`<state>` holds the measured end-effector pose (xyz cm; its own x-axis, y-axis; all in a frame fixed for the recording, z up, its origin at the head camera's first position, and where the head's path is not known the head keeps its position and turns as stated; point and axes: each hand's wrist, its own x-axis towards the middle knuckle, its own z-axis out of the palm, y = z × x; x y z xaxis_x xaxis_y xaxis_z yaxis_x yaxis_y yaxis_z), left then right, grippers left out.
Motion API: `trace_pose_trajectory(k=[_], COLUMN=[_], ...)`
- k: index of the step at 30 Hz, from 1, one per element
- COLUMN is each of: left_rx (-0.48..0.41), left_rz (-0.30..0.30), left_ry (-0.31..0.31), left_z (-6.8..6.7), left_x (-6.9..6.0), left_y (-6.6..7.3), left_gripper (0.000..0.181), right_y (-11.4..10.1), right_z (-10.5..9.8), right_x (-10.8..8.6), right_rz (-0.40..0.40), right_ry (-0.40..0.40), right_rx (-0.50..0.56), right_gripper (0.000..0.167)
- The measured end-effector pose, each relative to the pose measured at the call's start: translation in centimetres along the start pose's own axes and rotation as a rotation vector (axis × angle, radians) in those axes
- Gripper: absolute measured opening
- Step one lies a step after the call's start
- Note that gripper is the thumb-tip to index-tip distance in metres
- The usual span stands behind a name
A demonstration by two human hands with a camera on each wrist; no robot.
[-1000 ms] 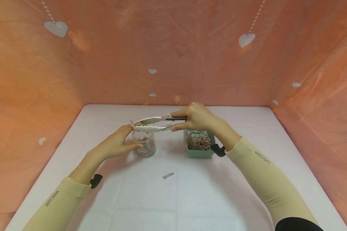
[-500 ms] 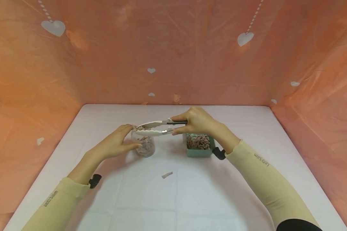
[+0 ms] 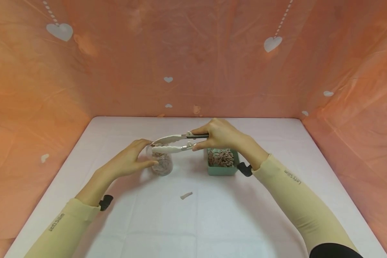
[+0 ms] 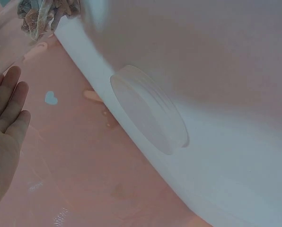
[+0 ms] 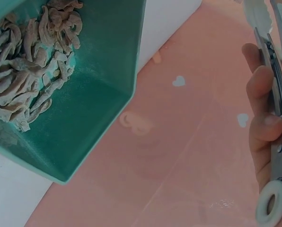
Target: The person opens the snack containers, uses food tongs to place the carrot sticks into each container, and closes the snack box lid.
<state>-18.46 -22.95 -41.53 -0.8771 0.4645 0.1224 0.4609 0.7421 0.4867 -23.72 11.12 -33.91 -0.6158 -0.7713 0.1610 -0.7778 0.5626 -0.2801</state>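
My left hand (image 3: 125, 161) holds a clear jar (image 3: 163, 167) from the left, thumb at its front and fingers by its rim; in the left wrist view the visible fingers (image 4: 11, 101) look nearly straight. Brownish strips lie in the jar. My right hand (image 3: 220, 133) grips white-tipped metal tongs (image 3: 170, 149), which lie level across the jar's mouth with their arms apart. Some strips show around the tong tips, but whether the tips pinch any is unclear. Below my right hand stands a green container (image 3: 222, 171), partly filled with similar strips (image 5: 32, 66).
One loose strip (image 3: 186, 195) lies on the white tabletop (image 3: 161, 222), in front of the jar and container. The left wrist view shows a clear round lid (image 4: 148, 111) on the table. An orange sheet with pale hearts (image 3: 193, 61) encloses the back and sides.
The tongs have come down slightly toward the jar's mouth. Strips that stuck out at their tips have dropped lower, into the jar's opening. My left hand keeps its place on the jar.
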Motion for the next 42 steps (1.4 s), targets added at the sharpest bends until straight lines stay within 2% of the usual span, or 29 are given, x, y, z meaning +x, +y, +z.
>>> trace_pose_trajectory(k=[10,19,24,30,35,39,42], left_rx=[-0.013,-0.004,-0.004,0.002,0.005,0.007,0.010], left_rz=[-0.008,-0.028,-0.029,-0.035,-0.041,-0.041,-0.044], left_ry=[-0.004,-0.016,-0.026,-0.029,-0.029,-0.031,-0.028], left_z=[0.0,0.0,-0.1,-0.2,-0.2,-0.4,-0.5], left_x=[0.1,0.1,0.2,0.2,-0.1,-0.3,-0.5], left_y=[0.0,-0.2,-0.1,-0.1,-0.5,-0.7,-0.6], left_gripper=[0.068,0.070,0.070,0.070,0.071,0.071,0.070], right_y=[0.2,0.5,1.1,2.4,3.9,4.9,5.2], right_z=[0.0,-0.7,-1.5,-2.4,-3.1,-3.8,-4.5], right_x=[-0.2,-1.7,-3.6,-6.8,-9.1,-10.7,-11.5], right_rz=[0.001,-0.047,-0.052,0.042,0.092,0.113,0.128], right_ry=[0.018,0.108,0.153,0.172,0.197,0.171,0.111], right_rx=[0.007,0.027,0.027,0.022,-0.044,-0.102,-0.126], right_gripper=[0.056,0.054,0.052,0.053,0.052,0.051,0.050])
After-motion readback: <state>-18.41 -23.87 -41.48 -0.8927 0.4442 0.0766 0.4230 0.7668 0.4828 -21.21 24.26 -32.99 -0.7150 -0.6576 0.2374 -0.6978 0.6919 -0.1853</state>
